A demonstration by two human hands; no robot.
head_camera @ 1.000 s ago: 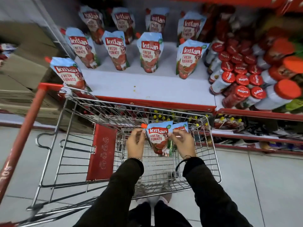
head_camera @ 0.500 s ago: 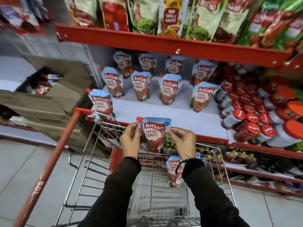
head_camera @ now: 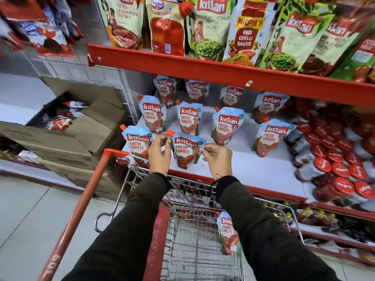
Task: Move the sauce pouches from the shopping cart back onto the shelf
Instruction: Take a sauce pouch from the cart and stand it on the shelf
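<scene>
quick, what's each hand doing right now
Left hand: pinching the pouch at its top left edge.
Right hand: pinching the same pouch's right edge.

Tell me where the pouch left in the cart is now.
The pouch stands inside the cart, by its right wall, below the right hand.

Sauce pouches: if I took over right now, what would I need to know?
Left hand and right hand: both pinch the top corners of one sauce pouch, upright at the front of the white shelf.
Done: nine pouches stand on that shelf, the nearest just left of the held one.
Left: let go once this pouch stands, then fetch the one pouch visible in the shopping cart, low against the cart's right side. The arms hide part of the cart, so check for more.
</scene>
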